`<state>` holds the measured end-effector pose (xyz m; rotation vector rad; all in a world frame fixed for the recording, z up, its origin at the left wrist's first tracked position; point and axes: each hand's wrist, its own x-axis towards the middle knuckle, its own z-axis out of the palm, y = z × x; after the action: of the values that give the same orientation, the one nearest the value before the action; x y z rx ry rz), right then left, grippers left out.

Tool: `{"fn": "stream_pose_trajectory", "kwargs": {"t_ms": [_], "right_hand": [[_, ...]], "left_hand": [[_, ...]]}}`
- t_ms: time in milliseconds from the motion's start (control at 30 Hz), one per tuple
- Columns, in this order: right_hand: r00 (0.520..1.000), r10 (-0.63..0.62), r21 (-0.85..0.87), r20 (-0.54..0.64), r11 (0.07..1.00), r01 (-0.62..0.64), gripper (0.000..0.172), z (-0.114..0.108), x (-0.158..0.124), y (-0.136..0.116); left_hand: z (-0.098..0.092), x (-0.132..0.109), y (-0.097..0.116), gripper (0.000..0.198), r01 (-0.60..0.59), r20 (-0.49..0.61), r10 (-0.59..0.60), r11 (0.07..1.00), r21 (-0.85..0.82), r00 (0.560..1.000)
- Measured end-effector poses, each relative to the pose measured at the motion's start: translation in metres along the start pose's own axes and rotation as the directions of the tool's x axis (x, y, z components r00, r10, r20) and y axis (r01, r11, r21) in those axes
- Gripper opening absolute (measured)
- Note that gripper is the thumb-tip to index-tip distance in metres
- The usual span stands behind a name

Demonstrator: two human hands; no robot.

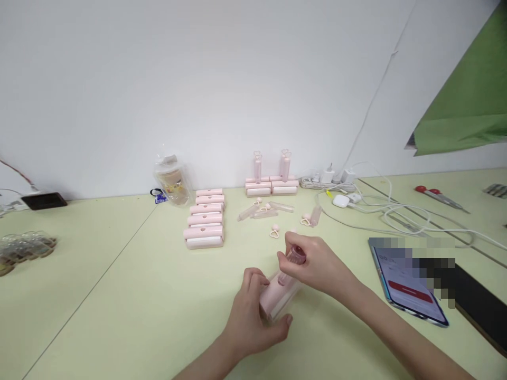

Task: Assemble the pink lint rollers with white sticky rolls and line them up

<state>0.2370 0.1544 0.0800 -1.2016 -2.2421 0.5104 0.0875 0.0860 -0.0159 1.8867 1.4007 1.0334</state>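
Observation:
My left hand (253, 319) is wrapped around a pink and white case (275, 296), which lies tilted on the table in front of me. Pinched in my right hand (312, 258) is a translucent pink tube (293, 258), its lower end against the top of the case. Whether the tube is inserted or only touching, I cannot tell. Beyond my hands lie several loose clear tubes (264, 214) and small heart-shaped pink pieces (274, 232). Similar pink cases (204, 236) form a column to the left. Two more cases (258, 189) at the back carry upright tubes (285, 168).
To my right are a lit phone (407, 290), a dark flat object (481, 303), tangled white cables (390, 216) and red-handled scissors (439, 196). A wrapped cup (174, 184) stands by the wall. Round-lobed clear containers (26, 248) sit at far left.

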Motion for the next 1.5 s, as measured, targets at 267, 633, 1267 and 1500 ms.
{"fn": "stream_pose_trajectory", "kwargs": {"t_ms": [267,633,1267,1500], "right_hand": [[0.973,-0.184,0.081,0.136,0.981,0.175,0.028,-0.007,0.004,0.006],[0.909,-0.225,0.305,0.350,0.945,0.117,0.022,-0.011,0.008,0.023],[0.675,-0.174,0.117,0.717,0.985,0.130,0.009,-0.052,0.020,-0.006],[0.663,-0.104,0.039,0.741,0.993,0.112,0.023,-0.054,0.019,-0.009]], "left_hand": [[-0.018,0.005,-0.011,0.038,-0.066,0.117,0.092,0.976,-0.206,0.989],[-0.036,0.014,-0.012,0.042,0.084,0.314,0.043,0.921,-0.380,0.949],[-0.036,0.014,-0.014,0.042,0.084,0.319,0.029,0.938,-0.335,0.947],[-0.034,0.014,-0.015,0.042,0.082,0.310,0.023,0.943,-0.323,0.950]]}}
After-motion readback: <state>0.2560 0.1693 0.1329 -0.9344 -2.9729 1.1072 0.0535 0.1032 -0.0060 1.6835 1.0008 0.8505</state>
